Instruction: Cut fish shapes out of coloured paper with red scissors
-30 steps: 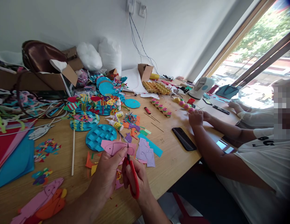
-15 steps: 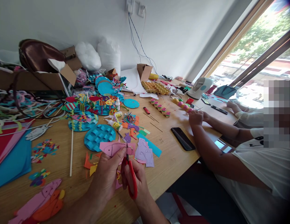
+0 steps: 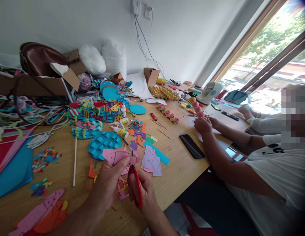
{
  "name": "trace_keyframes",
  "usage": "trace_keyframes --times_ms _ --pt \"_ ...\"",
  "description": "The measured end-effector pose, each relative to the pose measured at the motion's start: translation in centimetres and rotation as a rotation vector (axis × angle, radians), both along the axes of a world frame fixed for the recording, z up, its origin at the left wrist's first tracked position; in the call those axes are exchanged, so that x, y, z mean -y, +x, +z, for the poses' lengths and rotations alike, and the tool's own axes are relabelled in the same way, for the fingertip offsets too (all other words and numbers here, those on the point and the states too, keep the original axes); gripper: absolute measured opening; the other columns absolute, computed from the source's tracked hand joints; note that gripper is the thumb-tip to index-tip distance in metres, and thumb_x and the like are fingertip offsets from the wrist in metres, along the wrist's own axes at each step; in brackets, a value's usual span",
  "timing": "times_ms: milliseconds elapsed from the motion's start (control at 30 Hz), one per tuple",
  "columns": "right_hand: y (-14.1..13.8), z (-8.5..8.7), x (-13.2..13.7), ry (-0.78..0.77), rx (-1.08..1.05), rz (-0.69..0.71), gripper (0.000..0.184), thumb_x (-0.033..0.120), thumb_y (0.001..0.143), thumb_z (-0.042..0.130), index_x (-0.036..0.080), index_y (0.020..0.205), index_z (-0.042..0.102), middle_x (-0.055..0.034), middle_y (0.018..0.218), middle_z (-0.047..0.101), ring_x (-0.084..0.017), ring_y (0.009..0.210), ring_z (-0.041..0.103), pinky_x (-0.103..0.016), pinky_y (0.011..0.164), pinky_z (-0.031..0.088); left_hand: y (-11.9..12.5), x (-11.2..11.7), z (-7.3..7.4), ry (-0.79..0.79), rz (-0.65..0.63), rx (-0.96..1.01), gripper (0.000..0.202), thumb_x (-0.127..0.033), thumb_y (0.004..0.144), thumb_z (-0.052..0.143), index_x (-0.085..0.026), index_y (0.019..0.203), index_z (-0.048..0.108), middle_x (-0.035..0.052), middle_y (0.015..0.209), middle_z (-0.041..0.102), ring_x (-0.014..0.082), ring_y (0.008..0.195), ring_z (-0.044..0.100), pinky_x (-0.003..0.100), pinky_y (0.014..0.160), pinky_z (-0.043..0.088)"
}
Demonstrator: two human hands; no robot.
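Observation:
My left hand (image 3: 109, 180) pinches a strip of pink paper (image 3: 108, 154) with a fish outline and an eye dot drawn on it. Red-handled scissors (image 3: 138, 193) are gripped in my right hand (image 3: 146, 183), their blades at the tail end of the paper fish. Under my hands lie pink paper scraps (image 3: 123, 194). Cut lilac paper fish (image 3: 149, 159) rest just right of the scissors. At the lower left, pink paper fish (image 3: 41, 209) and orange paper fish (image 3: 50, 218) lie in a loose pile.
A blue woven paper disc (image 3: 104, 144), glue bottles (image 3: 121, 131) and a wooden stick (image 3: 75, 160) lie around. A black phone (image 3: 191, 146) is near the table edge. On the right, a co-worker's hands (image 3: 203, 126) hold a pink-and-yellow egg-carton strip (image 3: 197, 107).
My left hand and the pink paper have shifted slightly left and down. The scissors moved a little the same way. The co-worker's egg-carton strip has tilted more upright.

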State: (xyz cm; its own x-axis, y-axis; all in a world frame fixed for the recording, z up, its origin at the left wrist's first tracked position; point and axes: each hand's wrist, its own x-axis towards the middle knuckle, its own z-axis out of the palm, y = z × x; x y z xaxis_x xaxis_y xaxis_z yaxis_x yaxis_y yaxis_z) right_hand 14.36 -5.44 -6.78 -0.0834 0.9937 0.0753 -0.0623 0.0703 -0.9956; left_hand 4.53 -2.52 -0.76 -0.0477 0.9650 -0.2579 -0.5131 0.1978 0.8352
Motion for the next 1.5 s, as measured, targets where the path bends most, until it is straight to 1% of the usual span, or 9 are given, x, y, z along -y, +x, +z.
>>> trace_keyframes --times_ms 133,300,500,600,700,833,1033,1267,1500 --pt "0.2 0.0 0.2 -0.115 -0.098 0.078 0.053 0.066 0.082 0.050 0.020 0.058 0.043 0.0073 0.040 0.039 -0.006 0.033 0.030 -0.019 0.034 0.022 -2.1 -0.7 0.2 0.031 0.026 -0.053 0.016 -0.024 0.059 0.079 -0.018 0.070 0.068 -0.0035 0.063 0.067 0.0137 0.063 0.061 0.025 0.066 0.050" --pt "0.2 -1.0 0.4 -0.344 -0.236 0.217 0.052 0.066 0.080 0.054 0.017 0.063 0.051 0.0084 0.039 0.042 -0.004 0.029 0.032 -0.018 0.033 0.022 -4.5 -1.8 1.6 0.166 0.064 -0.173 0.013 -0.022 0.055 0.079 -0.018 0.063 0.069 -0.0030 0.060 0.067 0.0133 0.063 0.060 0.023 0.066 0.049" --pt "0.7 -1.9 0.8 -0.444 -0.321 0.344 0.049 0.061 0.084 0.053 0.014 0.071 0.056 0.0072 0.044 0.046 -0.005 0.033 0.038 -0.018 0.037 0.027 -5.7 -2.3 2.4 0.114 -0.069 -0.316 0.014 -0.029 0.058 0.077 -0.017 0.063 0.071 0.0011 0.063 0.071 0.0162 0.064 0.061 0.025 0.064 0.048" --pt "1.4 -0.9 0.7 -0.400 -0.295 0.304 0.048 0.061 0.085 0.052 0.015 0.069 0.055 0.0076 0.043 0.043 -0.005 0.033 0.035 -0.019 0.037 0.025 -5.8 -2.4 2.4 0.110 -0.116 -0.348 0.014 -0.030 0.058 0.076 -0.017 0.060 0.070 0.0014 0.060 0.069 0.0156 0.061 0.060 0.023 0.061 0.047" --pt "2.1 0.9 -0.2 -0.220 -0.182 0.121 0.046 0.059 0.084 0.053 0.017 0.065 0.052 0.0057 0.044 0.045 -0.007 0.037 0.038 -0.020 0.039 0.027 -5.8 -2.5 2.5 0.134 -0.184 -0.340 0.012 -0.028 0.056 0.075 -0.018 0.056 0.069 0.0008 0.055 0.066 0.0150 0.054 0.057 0.024 0.055 0.047" --pt "2.2 4.2 -1.8 -0.055 -0.106 -0.072 0.029 0.039 0.069 0.074 0.019 0.076 0.055 0.0031 0.063 0.055 -0.011 0.053 0.046 -0.022 0.049 0.037 -5.4 -2.5 3.0 0.145 -0.217 -0.341 0.010 -0.025 0.054 0.076 -0.019 0.059 0.069 0.0009 0.056 0.067 0.0162 0.053 0.058 0.025 0.053 0.049" --pt "0.4 7.3 -3.4 -0.012 -0.029 -0.009 0.015 0.026 0.070 0.067 0.019 0.077 0.056 0.0032 0.068 0.054 -0.011 0.057 0.044 -0.023 0.051 0.036 -5.3 -2.7 3.8 0.156 -0.224 -0.327 0.013 -0.021 0.046 0.075 -0.019 0.056 0.068 0.0021 0.055 0.068 0.0158 0.051 0.059 0.024 0.050 0.049" --pt "-0.7 8.1 -4.6 0.008 0.011 -0.005 0.015 0.027 0.070 0.065 0.019 0.077 0.054 0.0039 0.067 0.051 -0.009 0.054 0.041 -0.021 0.048 0.034 -5.4 -3.3 3.8 0.161 -0.259 -0.336 0.015 -0.021 0.045 0.076 -0.018 0.057 0.067 0.0010 0.053 0.067 0.0146 0.052 0.059 0.023 0.051 0.049" --pt "-1.4 8.6 -5.5 0.073 0.078 -0.016 0.013 0.019 0.067 0.063 0.019 0.074 0.051 0.0053 0.064 0.050 -0.010 0.055 0.043 -0.022 0.051 0.035 -6.0 -3.4 3.8 0.190 -0.331 -0.347 0.018 -0.028 0.053 0.076 -0.019 0.066 0.067 -0.0005 0.062 0.069 0.0163 0.060 0.060 0.025 0.057 0.051"
